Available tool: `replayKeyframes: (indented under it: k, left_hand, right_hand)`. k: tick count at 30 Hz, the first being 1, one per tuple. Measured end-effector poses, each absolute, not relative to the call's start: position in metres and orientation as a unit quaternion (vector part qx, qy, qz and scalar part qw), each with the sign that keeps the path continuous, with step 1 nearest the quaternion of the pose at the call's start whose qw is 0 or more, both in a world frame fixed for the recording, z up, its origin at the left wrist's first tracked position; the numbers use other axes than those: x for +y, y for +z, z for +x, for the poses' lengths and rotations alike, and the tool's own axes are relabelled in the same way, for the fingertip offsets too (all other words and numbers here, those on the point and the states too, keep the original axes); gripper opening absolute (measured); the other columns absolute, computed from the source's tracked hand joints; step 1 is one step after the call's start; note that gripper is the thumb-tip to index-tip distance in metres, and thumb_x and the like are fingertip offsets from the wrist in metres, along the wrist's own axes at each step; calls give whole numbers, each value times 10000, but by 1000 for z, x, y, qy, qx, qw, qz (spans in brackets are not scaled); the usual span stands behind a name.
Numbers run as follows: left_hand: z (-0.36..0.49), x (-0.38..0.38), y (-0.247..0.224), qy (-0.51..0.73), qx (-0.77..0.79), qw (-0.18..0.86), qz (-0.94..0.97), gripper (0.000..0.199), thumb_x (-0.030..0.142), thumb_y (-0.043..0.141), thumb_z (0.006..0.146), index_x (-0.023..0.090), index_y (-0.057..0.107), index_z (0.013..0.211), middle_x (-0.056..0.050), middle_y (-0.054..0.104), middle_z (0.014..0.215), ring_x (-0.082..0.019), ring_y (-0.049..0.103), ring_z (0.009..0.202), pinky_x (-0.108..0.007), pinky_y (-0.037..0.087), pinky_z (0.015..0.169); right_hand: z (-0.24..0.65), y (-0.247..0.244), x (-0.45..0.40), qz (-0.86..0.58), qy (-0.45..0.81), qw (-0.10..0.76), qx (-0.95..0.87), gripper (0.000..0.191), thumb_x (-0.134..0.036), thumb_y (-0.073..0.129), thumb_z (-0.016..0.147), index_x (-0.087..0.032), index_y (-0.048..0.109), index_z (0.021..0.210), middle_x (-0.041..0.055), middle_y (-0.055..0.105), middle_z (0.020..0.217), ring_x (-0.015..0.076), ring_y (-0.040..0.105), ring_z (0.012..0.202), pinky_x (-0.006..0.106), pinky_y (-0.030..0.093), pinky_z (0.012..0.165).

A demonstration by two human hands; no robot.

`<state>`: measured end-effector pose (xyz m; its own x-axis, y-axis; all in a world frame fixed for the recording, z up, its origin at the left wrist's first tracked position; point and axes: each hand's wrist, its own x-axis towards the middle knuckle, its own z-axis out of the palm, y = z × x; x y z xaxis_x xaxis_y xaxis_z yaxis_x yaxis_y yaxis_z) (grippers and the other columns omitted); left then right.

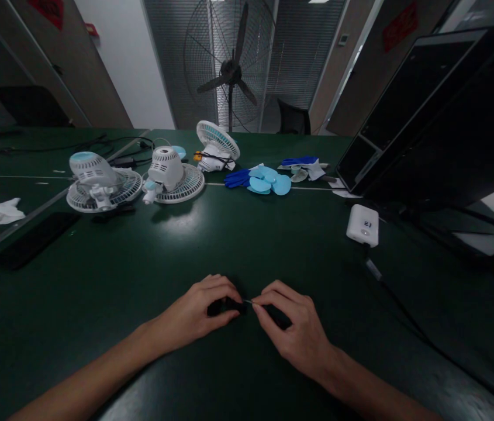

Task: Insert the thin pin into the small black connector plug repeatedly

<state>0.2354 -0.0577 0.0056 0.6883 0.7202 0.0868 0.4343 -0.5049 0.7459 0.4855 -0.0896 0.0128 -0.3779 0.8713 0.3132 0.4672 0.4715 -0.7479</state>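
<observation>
Low over the green table, my left hand (203,305) is closed, its thumb and fingertips around a small dark part (243,307) whose kind I cannot make out. My right hand (294,320) faces it, thumb and index finger pinching the end of a thin, pale, pin-like piece (248,302). That piece bridges the narrow gap between both sets of fingertips. Whether it is joined to the dark part cannot be told. Both wrists stay close to the tabletop.
Ahead lie white desk fans (165,169), light-blue fan blades (268,180) and blue gloves (301,161). To the right are a white power bank (363,224) with a black cable and a large dark computer case (422,99). A black strip (31,240) lies left.
</observation>
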Motion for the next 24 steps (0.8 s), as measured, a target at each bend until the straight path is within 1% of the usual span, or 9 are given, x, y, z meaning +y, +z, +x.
replayKeyframes:
  k: [3,7,10,12,14,17,19,21,24]
  left_hand:
    - [235,-68,5,177,332,348,859,211,238,557,1056,260,643,1247,-68,660,1231,-212,621,1169,-369,511,1011]
    - [223,-70,0,163,334,332,867,290,232,446,1095,277,609,1331,-78,649,1270,-206,616,1175,-351,526,1010]
    - [188,-47,-3,179,379,297,858,303,296,440,1095,289,640,1323,-76,648,1299,-220,612,1208,-363,513,1052]
    - [152,-25,-4,200,453,256,830,314,386,460,1078,277,684,1271,-81,661,1290,-246,626,1196,-392,504,1072]
    - [114,-5,-2,206,532,220,791,370,489,502,1040,256,710,1240,-94,671,1295,-275,644,1168,-401,517,1038]
    - [68,12,1,219,605,167,747,485,603,537,975,227,724,1217,-111,689,1248,-285,676,1049,-368,545,892]
    - [54,14,3,216,632,149,729,546,646,540,949,216,720,1233,-115,696,1199,-274,676,973,-350,535,812]
    - [51,12,5,216,640,147,723,586,670,541,934,205,718,1245,-113,698,1149,-264,666,935,-340,522,787]
    - [56,7,11,223,644,170,712,637,696,563,911,194,704,1277,-103,697,1134,-256,657,958,-325,514,805]
  right_hand:
    - [487,12,-89,-434,284,363,-774,159,-142,608,982,-204,754,972,38,704,909,173,698,795,304,538,719]
    - [488,12,-88,-445,293,361,-766,158,-157,609,986,-207,758,968,35,702,912,174,698,801,306,543,726]
    - [488,14,-87,-450,309,355,-759,160,-180,606,994,-206,762,976,39,705,922,175,698,797,304,549,709]
    - [488,15,-87,-451,318,354,-755,164,-189,599,999,-203,761,976,43,705,928,174,695,791,301,553,700]
    - [488,15,-87,-452,323,350,-754,163,-193,596,1002,-203,755,969,45,704,938,174,692,794,300,560,700]
    - [489,15,-87,-453,333,342,-753,162,-209,591,1011,-207,748,968,49,706,955,178,691,804,302,570,702]
    - [489,15,-88,-452,334,341,-753,164,-214,590,1013,-209,746,964,48,705,951,180,691,808,305,573,708]
    - [489,15,-88,-452,333,341,-754,162,-211,592,1010,-209,746,960,48,703,944,180,692,807,300,570,697]
    - [489,15,-88,-449,331,344,-755,164,-202,591,1009,-205,749,966,47,702,940,177,693,803,292,562,681]
